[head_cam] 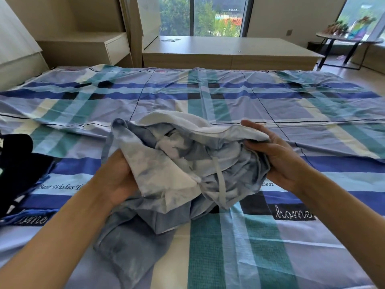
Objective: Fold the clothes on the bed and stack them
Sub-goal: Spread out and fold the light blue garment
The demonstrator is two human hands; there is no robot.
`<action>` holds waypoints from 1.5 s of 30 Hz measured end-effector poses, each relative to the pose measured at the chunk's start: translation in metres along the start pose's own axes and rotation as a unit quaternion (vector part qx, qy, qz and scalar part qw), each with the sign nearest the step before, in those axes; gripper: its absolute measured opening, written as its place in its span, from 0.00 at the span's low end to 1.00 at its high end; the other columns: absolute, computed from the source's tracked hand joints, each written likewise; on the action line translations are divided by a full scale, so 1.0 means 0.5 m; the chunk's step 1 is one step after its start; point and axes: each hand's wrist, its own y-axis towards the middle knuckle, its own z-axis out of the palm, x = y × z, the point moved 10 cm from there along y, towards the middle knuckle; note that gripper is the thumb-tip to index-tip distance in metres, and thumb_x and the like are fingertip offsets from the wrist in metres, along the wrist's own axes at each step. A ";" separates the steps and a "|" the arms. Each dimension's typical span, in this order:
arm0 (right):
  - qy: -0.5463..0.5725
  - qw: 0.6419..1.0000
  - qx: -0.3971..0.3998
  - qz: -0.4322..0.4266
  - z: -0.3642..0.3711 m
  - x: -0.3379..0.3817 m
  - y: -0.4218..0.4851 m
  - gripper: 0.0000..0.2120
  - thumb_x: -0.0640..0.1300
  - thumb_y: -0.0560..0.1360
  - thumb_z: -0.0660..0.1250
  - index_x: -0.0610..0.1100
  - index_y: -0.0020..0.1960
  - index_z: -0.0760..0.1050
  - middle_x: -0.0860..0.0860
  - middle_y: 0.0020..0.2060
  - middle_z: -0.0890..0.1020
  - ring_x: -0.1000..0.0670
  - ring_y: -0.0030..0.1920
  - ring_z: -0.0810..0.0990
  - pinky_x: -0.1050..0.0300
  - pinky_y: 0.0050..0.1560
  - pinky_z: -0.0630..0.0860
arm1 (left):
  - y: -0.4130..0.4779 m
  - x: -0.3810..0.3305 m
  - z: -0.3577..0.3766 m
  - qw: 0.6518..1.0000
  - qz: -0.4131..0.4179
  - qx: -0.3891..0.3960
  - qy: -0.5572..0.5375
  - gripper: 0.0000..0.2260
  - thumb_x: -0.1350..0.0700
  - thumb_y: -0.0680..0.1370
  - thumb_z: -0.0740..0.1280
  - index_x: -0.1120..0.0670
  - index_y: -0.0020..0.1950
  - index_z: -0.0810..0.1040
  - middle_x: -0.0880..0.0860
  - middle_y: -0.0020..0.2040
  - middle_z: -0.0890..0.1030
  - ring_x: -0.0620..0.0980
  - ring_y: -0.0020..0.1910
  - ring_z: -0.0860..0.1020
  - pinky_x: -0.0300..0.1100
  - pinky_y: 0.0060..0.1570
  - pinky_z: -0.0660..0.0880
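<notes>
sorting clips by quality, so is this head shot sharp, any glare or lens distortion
Head view: soft daylight from the windows, no hard shadows, right window washed out; head view: wide-angle bows the bed sheet at its far edge; tie-dye garment between left hand and right hand slightly soft.

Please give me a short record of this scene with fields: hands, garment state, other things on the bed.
left hand: holds tie-dye garment from below, fingers hidden
right hand: grips its right side, thumb on top
garment state: bunched, unfolded, lower part resting on bed
also on bed: dark garment, far left
</notes>
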 end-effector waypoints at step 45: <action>-0.133 0.979 -0.102 0.118 -0.084 -0.058 -0.004 0.16 0.37 0.74 0.69 0.35 0.61 0.79 0.38 0.54 0.85 0.40 0.54 0.83 0.49 0.54 0.83 | 0.029 -0.003 -0.086 0.835 0.011 -0.106 0.540 0.05 0.56 0.72 0.77 0.50 0.46 0.85 0.47 0.40 0.86 0.43 0.43 0.84 0.34 0.44 0.78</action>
